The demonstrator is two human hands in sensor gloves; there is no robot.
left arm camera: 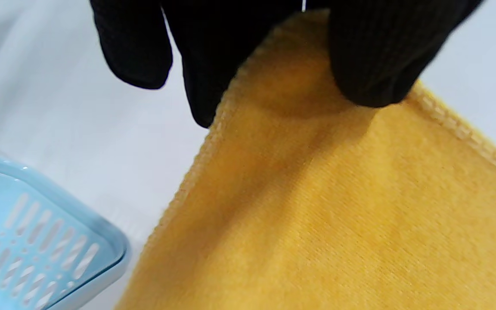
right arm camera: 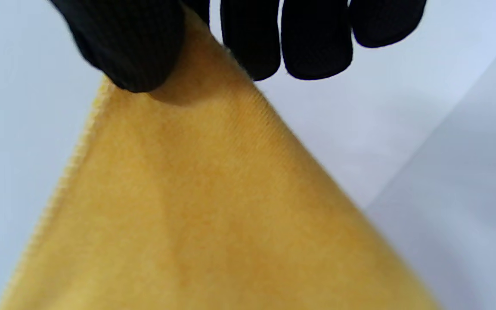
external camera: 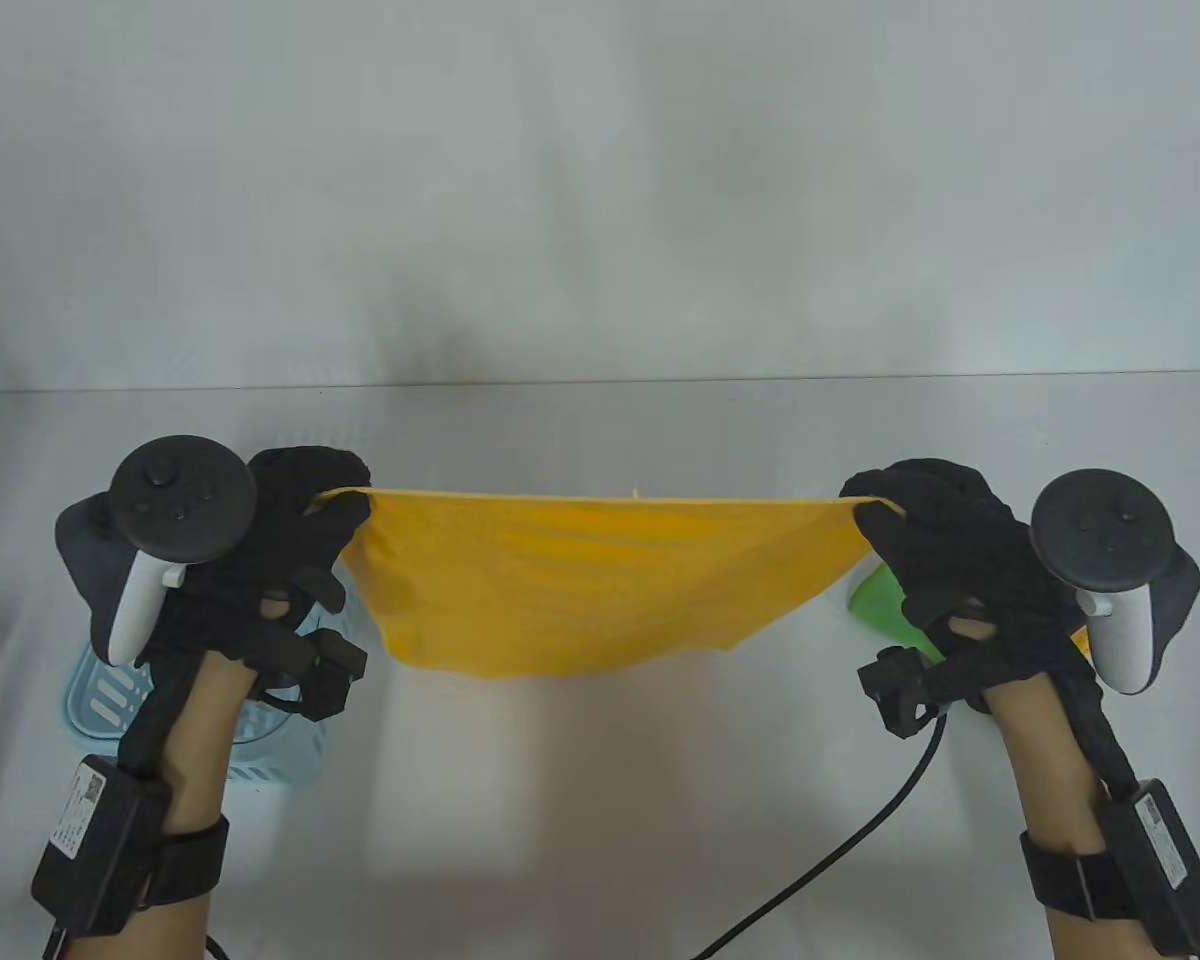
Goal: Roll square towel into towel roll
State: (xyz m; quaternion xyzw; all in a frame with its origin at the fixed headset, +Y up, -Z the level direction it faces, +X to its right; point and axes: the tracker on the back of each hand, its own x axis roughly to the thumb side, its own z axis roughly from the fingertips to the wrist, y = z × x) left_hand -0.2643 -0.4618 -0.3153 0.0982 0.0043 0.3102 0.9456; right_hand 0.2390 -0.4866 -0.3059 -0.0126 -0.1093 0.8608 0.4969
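The yellow square towel (external camera: 600, 585) hangs above the white table (external camera: 600, 820), its top edge stretched left to right between the hands. The left hand (external camera: 290, 520) pinches its left corner, thumb against fingers; the right hand (external camera: 935, 530) pinches the right corner likewise.

We take this for a lab-style recording bench rather than a home. A plain white table (external camera: 600, 800) stands against a bare pale wall (external camera: 600, 180). Both forearms carry strapped sensor boxes, and a black cable (external camera: 840, 850) trails off toward 6 o'clock. A light blue slotted plastic basket (external camera: 110, 700) sits at about 8 o'clock, a green cloth (external camera: 885, 605) at 3 o'clock.
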